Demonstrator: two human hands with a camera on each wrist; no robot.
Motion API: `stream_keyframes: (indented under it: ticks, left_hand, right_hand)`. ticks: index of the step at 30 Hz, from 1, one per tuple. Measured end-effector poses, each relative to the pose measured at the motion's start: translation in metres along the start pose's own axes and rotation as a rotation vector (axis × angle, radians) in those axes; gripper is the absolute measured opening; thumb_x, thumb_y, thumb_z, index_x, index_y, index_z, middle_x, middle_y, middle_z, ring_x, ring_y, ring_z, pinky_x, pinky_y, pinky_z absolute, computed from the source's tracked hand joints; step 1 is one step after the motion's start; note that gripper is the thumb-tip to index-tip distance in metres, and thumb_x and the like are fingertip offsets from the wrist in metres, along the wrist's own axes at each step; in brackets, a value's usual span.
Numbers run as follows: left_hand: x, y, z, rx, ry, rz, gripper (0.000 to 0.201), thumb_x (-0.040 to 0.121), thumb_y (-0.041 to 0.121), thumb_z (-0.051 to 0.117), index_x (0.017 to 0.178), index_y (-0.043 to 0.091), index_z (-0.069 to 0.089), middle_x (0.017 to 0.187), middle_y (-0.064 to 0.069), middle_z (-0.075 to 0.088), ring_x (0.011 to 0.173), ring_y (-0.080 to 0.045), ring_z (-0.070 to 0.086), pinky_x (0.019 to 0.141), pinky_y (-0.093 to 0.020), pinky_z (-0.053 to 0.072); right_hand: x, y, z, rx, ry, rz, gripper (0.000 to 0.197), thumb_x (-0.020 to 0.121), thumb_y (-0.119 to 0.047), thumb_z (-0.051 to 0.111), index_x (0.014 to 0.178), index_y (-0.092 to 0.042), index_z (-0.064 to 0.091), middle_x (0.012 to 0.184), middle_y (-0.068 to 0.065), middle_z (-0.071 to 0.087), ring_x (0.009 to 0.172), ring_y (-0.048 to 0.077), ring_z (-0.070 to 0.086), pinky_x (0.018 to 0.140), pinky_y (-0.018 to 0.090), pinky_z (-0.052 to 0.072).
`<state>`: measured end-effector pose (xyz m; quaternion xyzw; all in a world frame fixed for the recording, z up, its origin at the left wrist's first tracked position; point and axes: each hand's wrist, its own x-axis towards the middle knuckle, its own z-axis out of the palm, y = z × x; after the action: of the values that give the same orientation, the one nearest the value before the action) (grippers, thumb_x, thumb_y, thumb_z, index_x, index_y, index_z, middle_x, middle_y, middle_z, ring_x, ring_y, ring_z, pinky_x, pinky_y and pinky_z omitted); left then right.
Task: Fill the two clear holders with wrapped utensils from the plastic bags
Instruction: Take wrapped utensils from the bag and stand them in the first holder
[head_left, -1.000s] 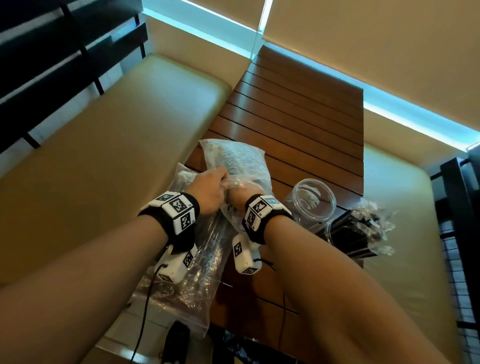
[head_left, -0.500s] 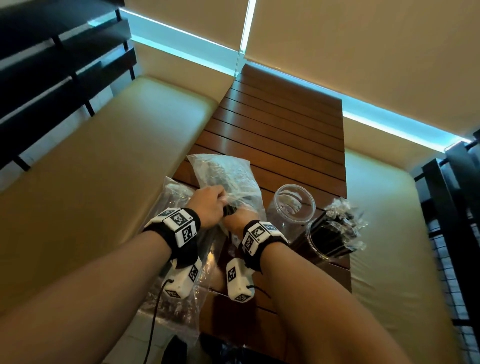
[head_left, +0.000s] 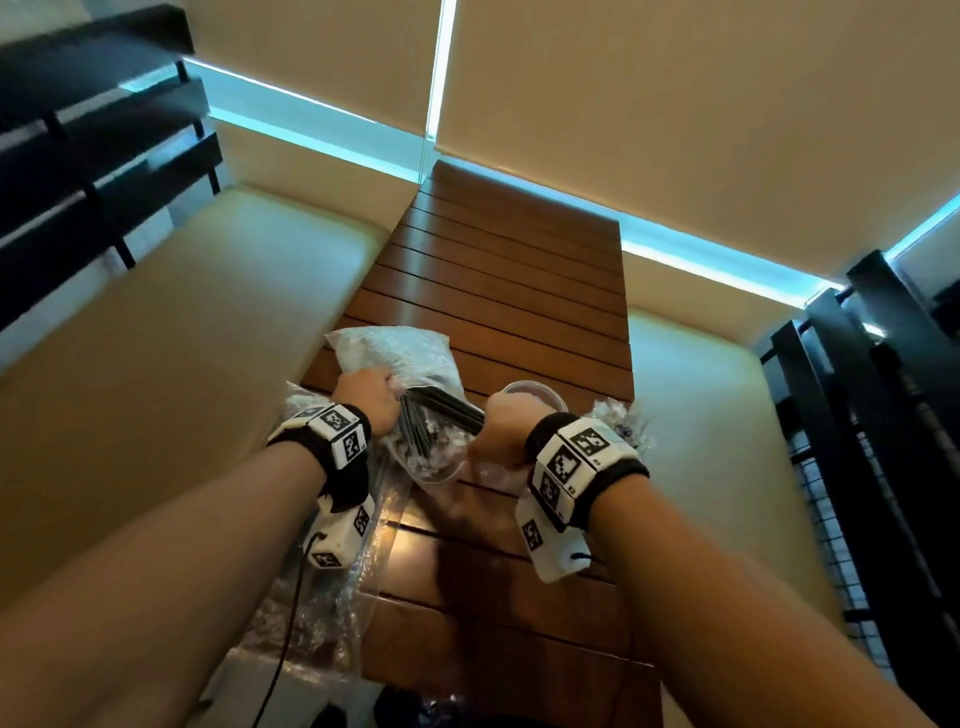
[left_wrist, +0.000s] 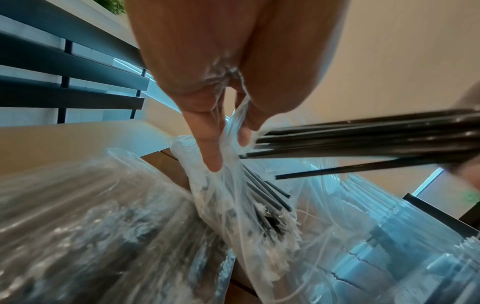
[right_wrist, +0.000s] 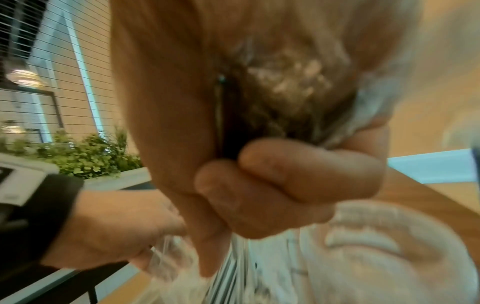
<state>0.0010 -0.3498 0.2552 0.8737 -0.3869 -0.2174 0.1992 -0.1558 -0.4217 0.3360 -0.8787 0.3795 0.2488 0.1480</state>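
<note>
Your right hand (head_left: 497, 427) is clenched around a bundle of wrapped utensils (head_left: 448, 407), long thin black sticks whose far ends reach toward the mouth of a plastic bag (head_left: 400, 364). In the right wrist view your fingers (right_wrist: 306, 170) curl tight over the dark bundle and its crinkled wrap. Your left hand (head_left: 367, 402) pinches the gathered mouth of that same bag; the left wrist view shows the thin film (left_wrist: 233, 131) caught between thumb and fingers, with more black sticks (left_wrist: 262, 197) lying inside the bag below.

The bag rests near the left edge of the slatted wooden table (head_left: 498, 291), toward its near half. A 2nd plastic bag (head_left: 332, 587) hangs over the left edge under your left wrist. Just beyond your right hand sits the rim of 1 clear holder (head_left: 535, 387), and a 2nd holder (head_left: 618, 415), crowded with crinkled wrap, peeks out at the right edge behind your right wristband. Cushioned benches (head_left: 208, 332) run along both sides of the table.
</note>
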Motion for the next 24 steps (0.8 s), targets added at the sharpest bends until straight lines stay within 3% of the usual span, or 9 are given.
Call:
stream_keyframes:
  ticks: [1, 4, 7, 11, 13, 15, 18, 21, 24]
  left_hand:
    - [-0.001, 0.005, -0.002, 0.025, -0.001, -0.003, 0.02, 0.097, 0.015, 0.046, 0.1, 0.006, 0.063, 0.113, -0.021, 0.064, 0.107, -0.039, 0.058, 0.082, -0.036, 0.044]
    - [-0.001, 0.016, -0.004, 0.119, -0.031, 0.001, 0.025, 0.099, 0.018, 0.043, 0.107, 0.007, 0.064, 0.117, -0.018, 0.064, 0.11, -0.038, 0.059, 0.089, -0.039, 0.047]
    - [-0.003, 0.024, -0.008, 0.224, -0.109, -0.007, 0.029, 0.094, 0.022, 0.048, 0.115, 0.007, 0.061, 0.124, -0.016, 0.061, 0.114, -0.035, 0.058, 0.096, -0.04, 0.049]
    - [-0.019, 0.052, -0.016, 0.136, -0.032, 0.066, 0.083, 0.069, 0.04, 0.061, 0.144, 0.013, 0.037, 0.144, -0.013, 0.04, 0.133, -0.034, 0.041, 0.106, -0.045, 0.04]
    - [-0.033, 0.078, -0.03, -0.31, -0.036, 0.212, 0.079, 0.061, 0.036, 0.061, 0.136, 0.015, 0.049, 0.134, -0.008, 0.053, 0.125, -0.027, 0.052, 0.101, -0.041, 0.045]
    - [-0.049, 0.105, -0.049, -0.839, -0.189, 0.308, 0.058, 0.061, 0.027, 0.063, 0.117, 0.014, 0.061, 0.116, -0.003, 0.067, 0.111, -0.017, 0.063, 0.094, -0.037, 0.05]
    - [-0.062, 0.133, -0.066, -1.301, -0.283, 0.243, 0.027, 0.086, 0.027, 0.068, 0.103, 0.008, 0.06, 0.1, -0.009, 0.072, 0.104, -0.025, 0.067, 0.096, -0.042, 0.05]
    - [-0.065, 0.151, -0.069, -1.442, -0.049, 0.048, 0.026, 0.089, 0.04, 0.066, 0.087, 0.015, 0.057, 0.056, 0.004, 0.058, 0.076, -0.018, 0.065, 0.09, -0.041, 0.052]
    - [-0.055, 0.148, -0.066, -1.149, 0.209, 0.072, 0.034, 0.084, 0.044, 0.072, 0.069, 0.02, 0.053, 0.045, 0.009, 0.054, 0.061, -0.019, 0.06, 0.083, -0.046, 0.055]
  right_hand:
    - [-0.01, 0.005, -0.009, -0.031, 0.009, -0.003, 0.025, 0.087, -0.034, 0.066, 0.088, -0.01, 0.061, 0.084, 0.004, 0.063, 0.074, 0.019, 0.061, 0.06, 0.027, 0.049]
    - [-0.04, 0.024, -0.034, -0.027, 0.005, -0.022, 0.038, 0.085, -0.038, 0.068, 0.117, -0.018, 0.062, 0.099, 0.002, 0.067, 0.089, 0.019, 0.064, 0.077, 0.031, 0.056]
    - [-0.07, 0.043, -0.058, -0.014, 0.065, -0.042, 0.029, 0.086, -0.043, 0.068, 0.102, -0.019, 0.063, 0.083, -0.002, 0.063, 0.08, 0.016, 0.063, 0.071, 0.031, 0.055]
    - [-0.071, 0.055, -0.061, 0.17, 0.365, -0.085, 0.025, 0.083, -0.046, 0.07, 0.089, -0.023, 0.063, 0.081, -0.004, 0.066, 0.075, 0.014, 0.065, 0.069, 0.031, 0.056]
    - [-0.063, 0.051, -0.049, 0.237, 0.5, -0.078, 0.02, 0.084, -0.043, 0.067, 0.091, -0.025, 0.063, 0.079, -0.006, 0.065, 0.075, 0.016, 0.065, 0.069, 0.033, 0.056]
    - [-0.055, 0.044, -0.034, 0.281, 0.595, -0.081, 0.014, 0.086, -0.038, 0.062, 0.093, -0.026, 0.062, 0.079, -0.007, 0.064, 0.074, 0.019, 0.064, 0.069, 0.033, 0.055]
    - [-0.042, 0.032, -0.013, 0.368, 0.701, -0.077, 0.016, 0.088, -0.038, 0.059, 0.095, -0.024, 0.059, 0.083, -0.003, 0.066, 0.075, 0.023, 0.064, 0.065, 0.033, 0.051]
    - [-0.034, 0.022, -0.006, 0.412, 0.616, -0.189, 0.035, 0.084, -0.046, 0.065, 0.105, -0.02, 0.056, 0.09, 0.002, 0.069, 0.079, 0.024, 0.066, 0.07, 0.039, 0.056]
    - [-0.039, 0.033, -0.022, 0.441, 0.482, -0.372, 0.034, 0.081, -0.039, 0.069, 0.106, -0.019, 0.059, 0.096, -0.003, 0.067, 0.083, 0.014, 0.064, 0.076, 0.036, 0.056]
